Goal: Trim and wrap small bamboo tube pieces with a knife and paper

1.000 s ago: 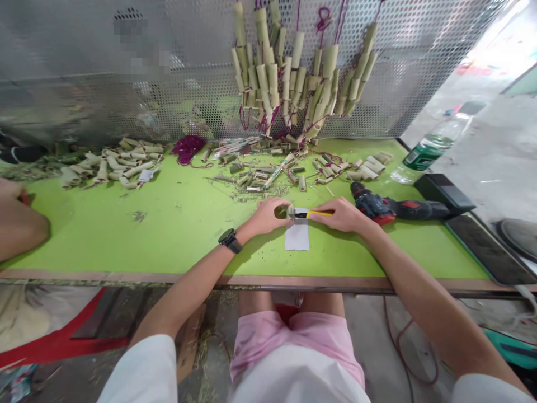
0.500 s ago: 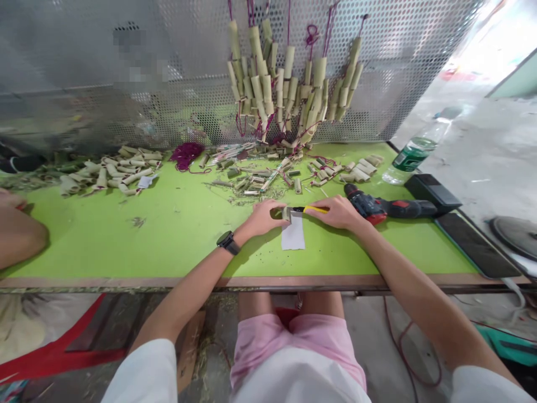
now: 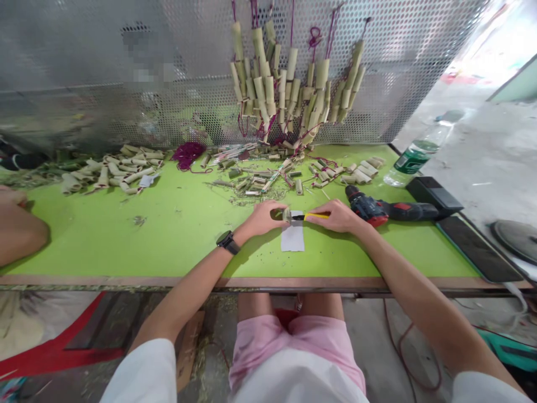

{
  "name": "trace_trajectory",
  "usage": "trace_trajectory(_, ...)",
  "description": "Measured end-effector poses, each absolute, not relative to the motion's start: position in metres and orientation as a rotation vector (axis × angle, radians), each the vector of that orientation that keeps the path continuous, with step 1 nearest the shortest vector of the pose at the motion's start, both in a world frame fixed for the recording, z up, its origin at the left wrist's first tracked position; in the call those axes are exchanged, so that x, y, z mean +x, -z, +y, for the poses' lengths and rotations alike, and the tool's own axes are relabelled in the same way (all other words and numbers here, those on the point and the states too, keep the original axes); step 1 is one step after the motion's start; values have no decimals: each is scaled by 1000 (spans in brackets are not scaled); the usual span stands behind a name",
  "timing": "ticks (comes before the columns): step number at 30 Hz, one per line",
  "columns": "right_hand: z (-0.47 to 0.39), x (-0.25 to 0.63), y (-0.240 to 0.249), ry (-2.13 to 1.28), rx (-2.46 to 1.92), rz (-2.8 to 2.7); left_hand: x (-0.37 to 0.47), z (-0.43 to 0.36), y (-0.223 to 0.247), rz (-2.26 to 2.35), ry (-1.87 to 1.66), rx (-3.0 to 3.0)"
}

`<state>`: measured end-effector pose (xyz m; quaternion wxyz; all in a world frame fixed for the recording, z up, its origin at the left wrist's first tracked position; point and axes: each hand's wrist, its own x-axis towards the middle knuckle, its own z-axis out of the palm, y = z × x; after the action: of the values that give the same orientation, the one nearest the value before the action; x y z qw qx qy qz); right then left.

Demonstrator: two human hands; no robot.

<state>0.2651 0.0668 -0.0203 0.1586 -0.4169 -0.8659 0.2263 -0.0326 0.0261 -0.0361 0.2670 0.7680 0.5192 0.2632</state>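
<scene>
My left hand (image 3: pixel 265 218), with a black watch on its wrist, pinches a short bamboo piece (image 3: pixel 286 215) between thumb and fingers. In my right hand (image 3: pixel 335 216) is a yellow-handled knife (image 3: pixel 315 215), its dark tip pointing left at the bamboo piece. Tip and bamboo are close together; whether they touch is hard to tell. Beneath them a white paper (image 3: pixel 292 239) lies on the green table (image 3: pixel 188 240), with small dark specks around it.
Bamboo pieces (image 3: pixel 104 173) and purple string (image 3: pixel 188 155) lie at the back left. Bamboo strings hang on a perforated metal panel (image 3: pixel 168 106). At right are a drill (image 3: pixel 369 208), a bottle (image 3: pixel 413 159), a black box (image 3: pixel 434 195) and a phone (image 3: pixel 478 246). Another person's arm (image 3: pixel 20 232) rests at left.
The knife in my right hand has moved slightly down, with its tip lower beside the bamboo piece. My left hand has barely moved.
</scene>
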Motion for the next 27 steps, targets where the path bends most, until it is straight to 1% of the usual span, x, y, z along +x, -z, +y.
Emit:
trace_trajectory(4,66,264,20,-545,-1275,-2453,-34,27,35,1385,-701,2075)
trace_trajectory(9,65,262,17,-610,-1238,-2493,-34,27,35,1377,-715,2067)
trace_trajectory(13,65,262,15,-544,-1304,-2456,-34,27,36,1390,-741,2057)
trace_trajectory(18,64,260,14,-662,-1269,-2477,-36,28,36,1403,-707,2060)
trace_trajectory(23,66,258,12,-604,-1351,-2449,-36,28,37,1410,-719,2052)
trace_trajectory(27,64,259,12,-740,-1265,-2468,-35,28,38,1408,-746,2058)
